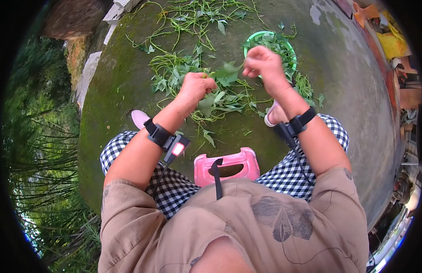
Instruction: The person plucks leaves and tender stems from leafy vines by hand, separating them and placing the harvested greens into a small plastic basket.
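My left hand is closed around a leafy green vine, whose leaves hang below the fingers. To its right, my right hand is raised with the fingers pinched together on a thin leaf stalk. A green leaf, slightly blurred, spans the gap between the two hands. Just behind the right hand sits a round green basket holding cut leaves. Under and beyond the left hand lies a pile of leafy vines.
More stripped-looking stems are spread at the far side of the mossy concrete ground. Short stalks lie beside the basket. A pink plastic stool shows between my knees. Shrubs border the left; assorted household clutter lines the right edge.
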